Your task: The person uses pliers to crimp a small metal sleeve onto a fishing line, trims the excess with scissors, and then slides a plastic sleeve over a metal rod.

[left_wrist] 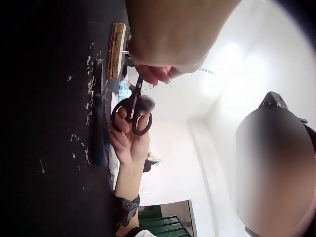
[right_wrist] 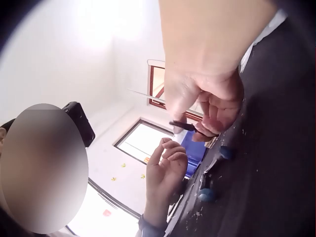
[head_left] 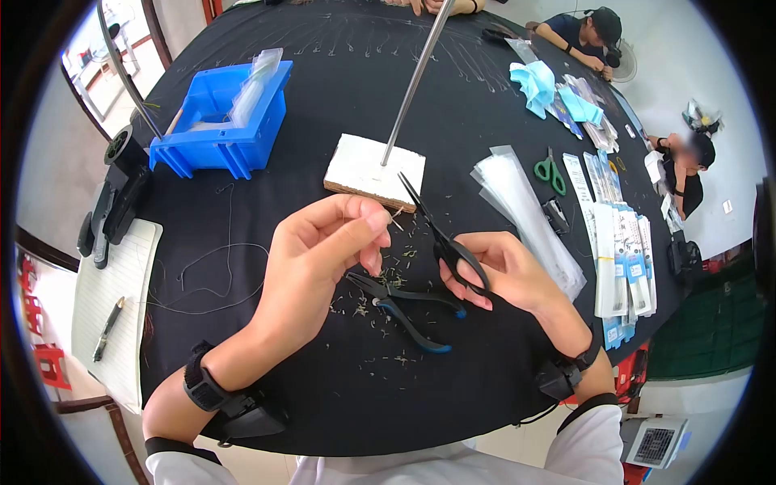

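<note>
My left hand [head_left: 315, 259] pinches a small fishing hook [left_wrist: 172, 83] between thumb and forefinger, with thin tan ends showing past the fingertips in the head view. My right hand [head_left: 509, 271] holds black scissors [head_left: 440, 230], thumb and fingers in the handle loops. The scissor blades point up and away, just right of the left fingertips. Below the hands, pliers [head_left: 396, 309] with blue-tipped handles lie on the black cloth among small clippings [head_left: 392, 275]. Beyond the left hand, a metal rod [head_left: 416, 81] rises from a white-topped block [head_left: 356, 162].
A blue bin [head_left: 263, 121] holding clear sleeves stands at the back left. Notebook [head_left: 89, 315], pen [head_left: 108, 330] and stapler [head_left: 99, 222] lie left, near loose line [head_left: 230, 246]. Clear sleeves [head_left: 529, 214], green-handled scissors [head_left: 550, 174] and packets [head_left: 622, 259] lie right. Other people [head_left: 584, 36] sit beyond.
</note>
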`<action>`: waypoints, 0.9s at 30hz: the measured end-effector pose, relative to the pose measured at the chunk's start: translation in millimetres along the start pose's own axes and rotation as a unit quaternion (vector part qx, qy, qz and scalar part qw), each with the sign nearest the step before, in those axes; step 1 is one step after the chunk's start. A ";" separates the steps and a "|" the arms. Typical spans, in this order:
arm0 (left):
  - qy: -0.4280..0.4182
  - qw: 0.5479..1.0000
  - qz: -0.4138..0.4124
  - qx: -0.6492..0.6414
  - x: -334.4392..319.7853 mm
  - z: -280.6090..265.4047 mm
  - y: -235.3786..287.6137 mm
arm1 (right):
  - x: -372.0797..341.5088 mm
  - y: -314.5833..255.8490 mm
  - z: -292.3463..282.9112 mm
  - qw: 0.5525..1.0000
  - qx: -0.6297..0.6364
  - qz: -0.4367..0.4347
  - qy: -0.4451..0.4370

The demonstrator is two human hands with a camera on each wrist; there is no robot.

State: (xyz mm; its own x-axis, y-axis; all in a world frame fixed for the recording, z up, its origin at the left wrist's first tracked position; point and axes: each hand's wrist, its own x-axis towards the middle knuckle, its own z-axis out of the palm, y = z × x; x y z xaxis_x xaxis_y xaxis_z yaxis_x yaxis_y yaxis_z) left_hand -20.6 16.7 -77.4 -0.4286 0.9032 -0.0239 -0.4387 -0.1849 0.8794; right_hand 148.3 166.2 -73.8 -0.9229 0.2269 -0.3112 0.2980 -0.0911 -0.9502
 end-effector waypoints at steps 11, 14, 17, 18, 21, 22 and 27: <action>-0.016 0.999 -0.036 -0.029 2.9 -5.5 -0.5 | 0.4 13.9 9.6 0.985 -0.112 -0.114 -0.061; -0.015 0.999 -0.031 -0.012 2.7 -6.0 -2.2 | 1.0 14.0 14.6 0.983 -0.125 -0.134 -0.026; -0.013 0.999 -0.031 -0.010 2.8 -7.0 -4.4 | 0.7 13.5 14.1 0.982 -0.138 -0.126 -0.022; -0.014 0.999 -0.031 -0.010 2.9 -7.3 -4.4 | 0.7 13.5 13.9 0.982 -0.141 -0.124 -0.023; -0.017 0.999 -0.031 -0.007 3.2 -7.3 -3.8 | 1.8 17.0 14.8 0.984 -0.114 -0.134 -0.014; -0.018 0.999 -0.031 -0.005 3.1 -7.0 -3.4 | 1.8 17.3 15.1 0.985 -0.111 -0.130 -0.012; -0.023 0.999 -0.031 -0.005 3.5 -8.5 -3.7 | -0.2 10.2 11.7 0.991 -0.110 -0.058 -0.040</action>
State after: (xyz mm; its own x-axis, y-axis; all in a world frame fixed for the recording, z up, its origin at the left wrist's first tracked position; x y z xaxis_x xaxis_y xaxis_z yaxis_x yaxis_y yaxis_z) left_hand -27.2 17.3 -84.8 -0.3640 0.9297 -0.0559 -0.4704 -0.1317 0.8726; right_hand 148.7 153.8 -83.3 -0.9679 0.1445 -0.2056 0.2264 0.1464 -0.9630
